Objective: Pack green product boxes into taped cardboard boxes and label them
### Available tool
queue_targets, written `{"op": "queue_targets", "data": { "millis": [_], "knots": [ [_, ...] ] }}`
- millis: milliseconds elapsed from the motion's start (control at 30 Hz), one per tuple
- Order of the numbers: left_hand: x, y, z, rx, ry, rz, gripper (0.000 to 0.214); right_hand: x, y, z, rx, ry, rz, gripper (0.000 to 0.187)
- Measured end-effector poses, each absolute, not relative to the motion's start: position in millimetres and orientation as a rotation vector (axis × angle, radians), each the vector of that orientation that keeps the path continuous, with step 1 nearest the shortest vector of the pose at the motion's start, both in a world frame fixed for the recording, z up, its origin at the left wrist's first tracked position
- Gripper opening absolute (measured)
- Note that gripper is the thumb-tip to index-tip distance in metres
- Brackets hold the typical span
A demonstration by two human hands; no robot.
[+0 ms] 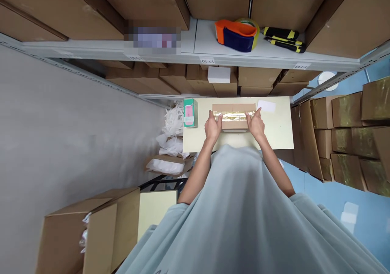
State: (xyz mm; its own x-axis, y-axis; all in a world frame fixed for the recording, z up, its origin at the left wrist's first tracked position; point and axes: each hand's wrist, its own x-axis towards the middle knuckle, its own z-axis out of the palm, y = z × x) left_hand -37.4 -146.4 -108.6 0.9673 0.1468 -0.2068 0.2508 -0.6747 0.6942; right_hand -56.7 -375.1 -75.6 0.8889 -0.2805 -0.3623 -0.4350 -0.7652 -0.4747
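Note:
A small brown cardboard box rests on the pale yellow table, with a strip of shiny clear tape running along its top. My left hand grips the box's left end, thumb on the tape and fingers at the side. At the opposite end, my right hand holds it the same way, its index finger pointing outward. A white paper slip lies just beyond the right hand. Left of the box stands a green box with a pink picture.
Above the table, a metal shelf carries an orange and blue tape dispenser, yellow-black cutters and large cartons. Taped cartons are stacked at right. White packing material lies left of the table; an open carton stands lower left.

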Motion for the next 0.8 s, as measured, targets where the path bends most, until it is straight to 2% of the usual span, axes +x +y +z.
{"op": "queue_targets", "data": {
  "millis": [133,267,400,567,700,800],
  "knots": [
    [-43,-127,-108,2.149,0.129,-0.228,0.063,-62,-388,-67,-2.405,0.523,0.478,0.087],
    [-50,-111,-99,2.131,0.043,-0.222,0.056,-76,-396,-63,-2.340,0.471,0.445,0.083],
    [-64,-86,-92,2.091,0.014,-0.195,0.055,-104,-409,-67,-2.153,0.312,0.273,0.085],
    [-85,-68,-121,1.857,0.073,-0.229,0.055,-127,-417,-103,-1.984,0.306,0.154,0.087],
    [-102,-76,-161,1.761,0.372,-0.380,0.052,-131,-411,-146,-1.870,0.358,0.241,0.086],
    [-107,-78,-179,1.774,0.451,-0.437,0.045,-130,-411,-167,-1.822,0.377,0.343,0.077]
  ]
}}
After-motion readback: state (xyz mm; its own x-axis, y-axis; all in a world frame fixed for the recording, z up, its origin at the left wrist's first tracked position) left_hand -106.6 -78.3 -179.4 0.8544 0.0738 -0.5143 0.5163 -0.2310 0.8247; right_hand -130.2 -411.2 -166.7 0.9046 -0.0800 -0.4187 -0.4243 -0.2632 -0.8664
